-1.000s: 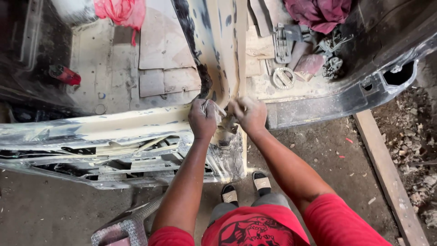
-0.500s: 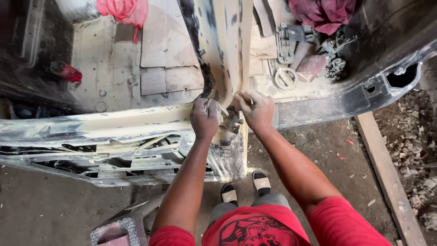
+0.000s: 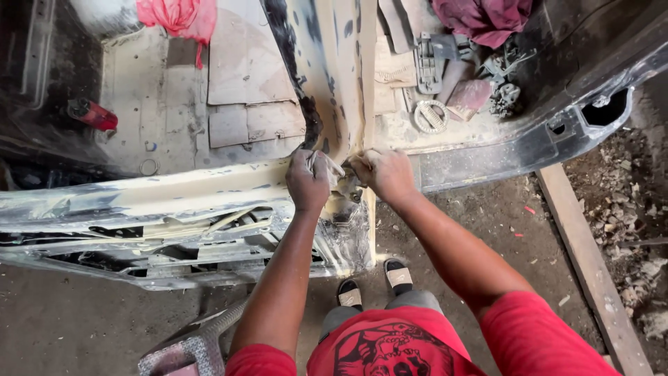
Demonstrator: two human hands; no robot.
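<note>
Left hand (image 3: pixel 308 179) clenched on pale crumpled paper (image 3: pixel 327 167); right hand (image 3: pixel 381 174) clenched, its contents hidden, both against the cream pillar (image 3: pixel 341 83).

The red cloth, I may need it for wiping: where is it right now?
In the head view the red cloth lies at the top left, on the pale floor inside the stripped car body, far beyond the left hand.

No packages, labels, signs, screens.

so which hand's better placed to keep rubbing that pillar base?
Left, probably: left hand grips the crumpled paper on the cream pillar. Right hand is clenched beside it, seemingly just bracing.
</note>
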